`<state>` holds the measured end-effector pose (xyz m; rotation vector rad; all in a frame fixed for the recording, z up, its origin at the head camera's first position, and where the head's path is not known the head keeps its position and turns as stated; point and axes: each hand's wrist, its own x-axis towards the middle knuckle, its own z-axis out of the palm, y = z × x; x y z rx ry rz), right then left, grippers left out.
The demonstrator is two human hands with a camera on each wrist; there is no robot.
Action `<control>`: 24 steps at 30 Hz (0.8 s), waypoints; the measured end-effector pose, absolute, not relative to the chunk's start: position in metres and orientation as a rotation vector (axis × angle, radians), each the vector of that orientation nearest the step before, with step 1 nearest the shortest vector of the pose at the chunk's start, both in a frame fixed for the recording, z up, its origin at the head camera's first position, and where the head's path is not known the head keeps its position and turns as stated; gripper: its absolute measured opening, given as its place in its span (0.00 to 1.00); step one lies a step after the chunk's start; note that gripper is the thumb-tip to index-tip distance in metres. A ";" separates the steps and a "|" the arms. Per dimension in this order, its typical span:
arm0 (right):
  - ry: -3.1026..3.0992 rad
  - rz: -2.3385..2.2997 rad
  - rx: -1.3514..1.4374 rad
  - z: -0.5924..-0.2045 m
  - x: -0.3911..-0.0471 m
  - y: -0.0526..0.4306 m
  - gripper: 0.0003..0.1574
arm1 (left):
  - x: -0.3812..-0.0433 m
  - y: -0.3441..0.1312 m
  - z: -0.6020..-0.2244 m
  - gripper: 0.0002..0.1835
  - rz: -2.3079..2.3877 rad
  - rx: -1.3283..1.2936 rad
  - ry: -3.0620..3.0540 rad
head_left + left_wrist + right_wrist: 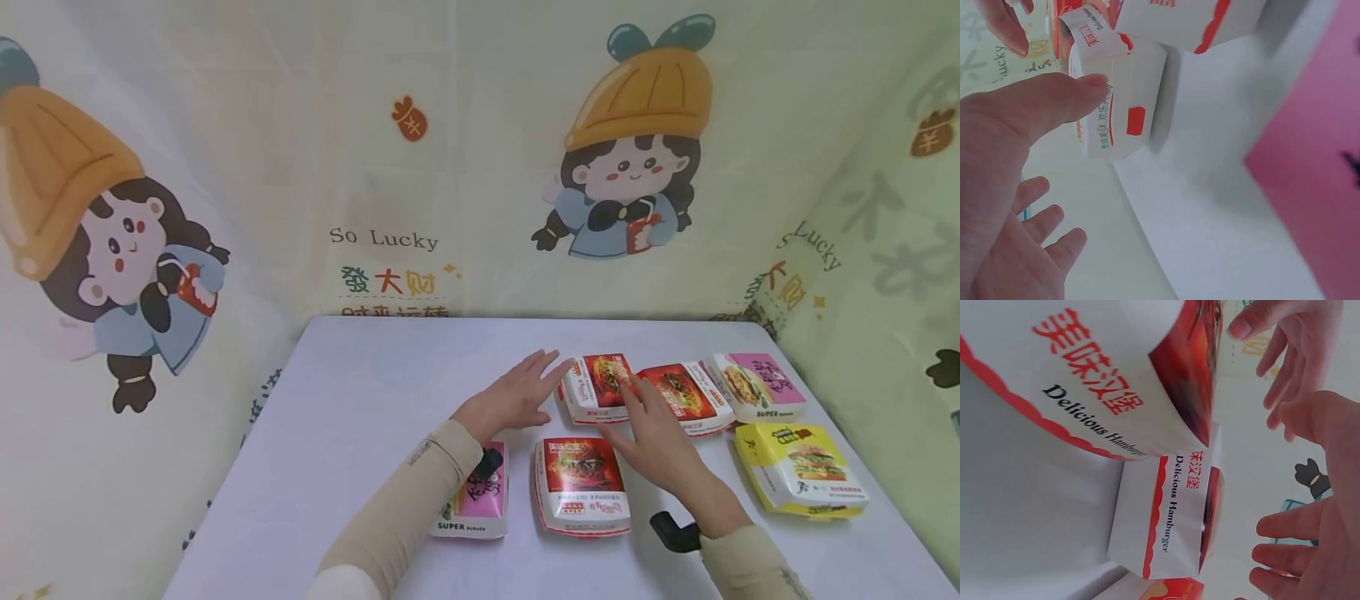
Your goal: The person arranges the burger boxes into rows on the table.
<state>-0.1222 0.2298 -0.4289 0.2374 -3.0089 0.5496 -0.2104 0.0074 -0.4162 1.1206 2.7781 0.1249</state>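
In the head view, a red-and-white hamburger box [600, 385] lies in the back row between both hands. My left hand [513, 400] is at its left side, fingers spread and fairly straight. My right hand [660, 437] reaches to its right side, with extended fingertips overlapping the box's right edge. The left wrist view has the left thumb [1066, 100] in front of the white side of a box [1125, 106]. In the right wrist view, the right hand [1316, 506] has its fingers apart with nothing between them. Below the hands lies another red-and-white hamburger box [583, 487].
A pink burger box [483, 500] lies partly under the left forearm. To the right are a third red-and-white box [686, 396], a pink-and-white box [757, 387] and a yellow box [801, 471]. The white table [360, 375] meets a printed cloth backdrop [495, 167].
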 end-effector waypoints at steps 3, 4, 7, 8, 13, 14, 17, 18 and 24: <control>-3.023 0.547 0.207 -0.428 -0.127 0.229 0.54 | -0.215 0.013 -0.416 0.54 0.109 1.145 2.783; -3.026 0.550 0.196 -0.428 -0.129 0.228 0.54 | -0.217 0.014 -0.416 0.54 0.099 1.154 2.783; -3.034 0.555 0.160 -0.428 -0.133 0.225 0.53 | -0.221 0.019 -0.415 0.54 0.030 1.165 2.798; -3.036 0.552 0.147 -0.428 -0.134 0.224 0.53 | -0.222 0.020 -0.415 0.53 0.009 1.161 2.801; -3.052 0.540 0.090 -0.428 -0.140 0.219 0.54 | -0.225 0.028 -0.414 0.51 -0.016 1.145 2.812; -3.054 0.539 0.083 -0.428 -0.141 0.218 0.54 | -0.226 0.030 -0.414 0.51 -0.008 1.144 2.814; -3.064 0.563 0.064 -0.428 -0.144 0.217 0.54 | -0.229 0.035 -0.414 0.51 -0.015 1.147 2.818; -3.069 0.568 0.060 -0.428 -0.144 0.217 0.54 | -0.230 0.037 -0.414 0.52 -0.030 1.151 2.818; -3.117 0.580 0.046 -0.431 -0.149 0.217 0.55 | -0.233 0.048 -0.412 0.51 -0.111 1.191 2.827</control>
